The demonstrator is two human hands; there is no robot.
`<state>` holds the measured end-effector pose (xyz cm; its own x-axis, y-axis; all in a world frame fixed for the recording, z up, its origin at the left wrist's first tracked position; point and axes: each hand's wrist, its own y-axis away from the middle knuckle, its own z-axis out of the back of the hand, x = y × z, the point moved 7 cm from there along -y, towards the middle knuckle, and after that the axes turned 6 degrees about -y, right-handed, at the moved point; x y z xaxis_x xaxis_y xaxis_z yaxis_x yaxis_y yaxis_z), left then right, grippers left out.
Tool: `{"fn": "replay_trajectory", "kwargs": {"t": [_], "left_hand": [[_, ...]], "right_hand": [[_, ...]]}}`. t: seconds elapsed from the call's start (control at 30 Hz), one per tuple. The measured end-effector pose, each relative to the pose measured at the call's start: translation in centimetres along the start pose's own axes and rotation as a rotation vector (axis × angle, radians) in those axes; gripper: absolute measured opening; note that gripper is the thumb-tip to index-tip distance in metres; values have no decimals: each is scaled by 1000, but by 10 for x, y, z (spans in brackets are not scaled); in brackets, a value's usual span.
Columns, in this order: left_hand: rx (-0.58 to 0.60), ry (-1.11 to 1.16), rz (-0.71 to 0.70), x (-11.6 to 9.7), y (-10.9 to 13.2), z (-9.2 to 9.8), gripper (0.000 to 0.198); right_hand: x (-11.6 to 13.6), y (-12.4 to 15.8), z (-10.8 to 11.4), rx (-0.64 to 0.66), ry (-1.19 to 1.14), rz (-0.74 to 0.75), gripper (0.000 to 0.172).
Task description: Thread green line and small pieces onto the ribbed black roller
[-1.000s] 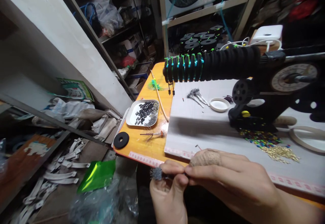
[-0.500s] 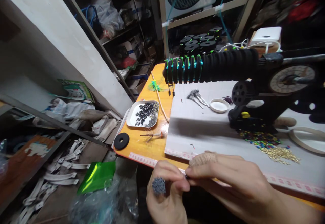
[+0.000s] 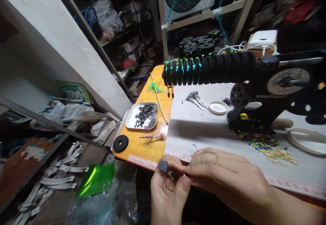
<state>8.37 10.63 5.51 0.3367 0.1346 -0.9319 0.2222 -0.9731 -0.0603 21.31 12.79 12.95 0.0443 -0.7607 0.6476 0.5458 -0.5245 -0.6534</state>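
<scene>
My left hand (image 3: pixel 169 191), closed, holds a bundle of thin strands with a grey beaded-looking head (image 3: pixel 163 165); the head sticks up by the index finger. Thumb and fingertips of my right hand (image 3: pixel 229 177) pinch a small dark piece (image 3: pixel 185 174), mostly hidden, right against the left thumb and fingertip. A tan wrap (image 3: pixel 205 159) covers part of a right-hand finger. Both hands are at the table's front edge. Farther back on the white board (image 3: pixel 198 133) lie similar grey-headed bundles (image 3: pixel 195 98) with pale stems.
A white tray (image 3: pixel 129 119) holds black and metallic small parts. Beside it lie a thin stick (image 3: pixel 160 102) and a black foam disc (image 3: pixel 120 143). A black machine bears a foam-ringed shaft (image 3: pixel 224 68) over the board. Coloured beads (image 3: pixel 262 140) and gold-coloured pieces (image 3: pixel 277 155) lie at right.
The left hand has turned and risen slightly, so the grey bundle head sits higher. Both hands still meet at the small dark piece. The camera view has shifted slightly.
</scene>
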Motion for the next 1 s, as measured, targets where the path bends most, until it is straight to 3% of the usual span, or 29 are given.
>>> {"fn": "replay_trajectory", "kwargs": {"t": [0.2,0.33,0.53,0.77,1.0], "left_hand": [[58,-96,81,0,-2,3,15],[70,-115,72,-1,-4,7,15],[106,38,210,16,-3,3,16],[76,105,207,18,-4,0,14],[40,118,187,18,-4,4,15]], "right_hand": [[2,2,-3,131,170,70,29],[1,2,-4,151,207,63,31],[-18,2,-8,105,86,-168,42],[-9,-1,-4,211,86,-252,50],[-19,2,-7,165,-84,-325,24]]}}
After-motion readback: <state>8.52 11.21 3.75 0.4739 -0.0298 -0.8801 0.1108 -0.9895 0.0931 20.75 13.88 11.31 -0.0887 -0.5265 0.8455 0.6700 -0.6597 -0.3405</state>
